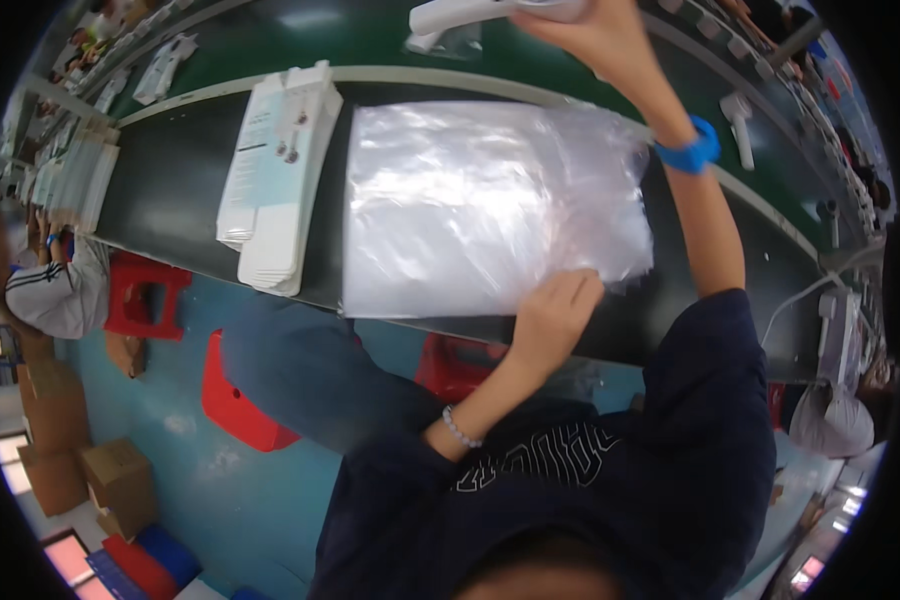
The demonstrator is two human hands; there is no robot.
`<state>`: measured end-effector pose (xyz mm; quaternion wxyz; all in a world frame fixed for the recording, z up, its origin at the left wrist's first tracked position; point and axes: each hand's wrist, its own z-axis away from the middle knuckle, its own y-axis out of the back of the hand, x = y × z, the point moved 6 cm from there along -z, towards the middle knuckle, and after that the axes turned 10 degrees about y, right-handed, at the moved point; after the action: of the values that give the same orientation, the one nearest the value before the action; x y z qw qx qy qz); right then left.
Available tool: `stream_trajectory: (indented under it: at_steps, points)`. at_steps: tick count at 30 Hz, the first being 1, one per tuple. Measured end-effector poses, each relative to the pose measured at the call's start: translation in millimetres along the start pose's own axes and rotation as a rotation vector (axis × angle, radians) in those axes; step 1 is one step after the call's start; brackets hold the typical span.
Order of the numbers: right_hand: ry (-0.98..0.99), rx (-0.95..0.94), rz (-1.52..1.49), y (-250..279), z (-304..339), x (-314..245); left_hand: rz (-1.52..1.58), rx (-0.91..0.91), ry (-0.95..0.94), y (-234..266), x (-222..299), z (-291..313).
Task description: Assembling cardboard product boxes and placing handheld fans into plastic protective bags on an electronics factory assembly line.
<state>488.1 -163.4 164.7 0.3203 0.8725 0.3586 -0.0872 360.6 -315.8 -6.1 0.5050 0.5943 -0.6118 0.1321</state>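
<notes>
A stack of clear plastic bags point(490, 205) lies flat on the dark table edge point(180, 200) in front of me. My left hand point(555, 312), with a bead bracelet on its wrist, rests on the near right corner of the stack, its fingers curled and pinching the top bag. My right hand point(595, 35), wearing a blue wristband, reaches far across to the green conveyor belt point(370, 40) and grips a white handheld device point(470, 14) at the top of the view.
A stack of flat white cartons point(275, 170) lies left of the bags. Another white device point(738, 125) sits on the belt at right. Red stools point(140, 290) and cardboard boxes point(110, 480) stand on the blue floor. Co-workers sit at left point(55, 285) and right point(835, 415).
</notes>
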Motion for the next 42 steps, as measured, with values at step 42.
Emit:
stream_trajectory:
  at_steps: [42]
  points:
    - [-1.096, 0.676, -0.59, 75.4, 296.7, -85.7, 0.298, -0.386, -0.161, -37.4, 40.4, -19.5]
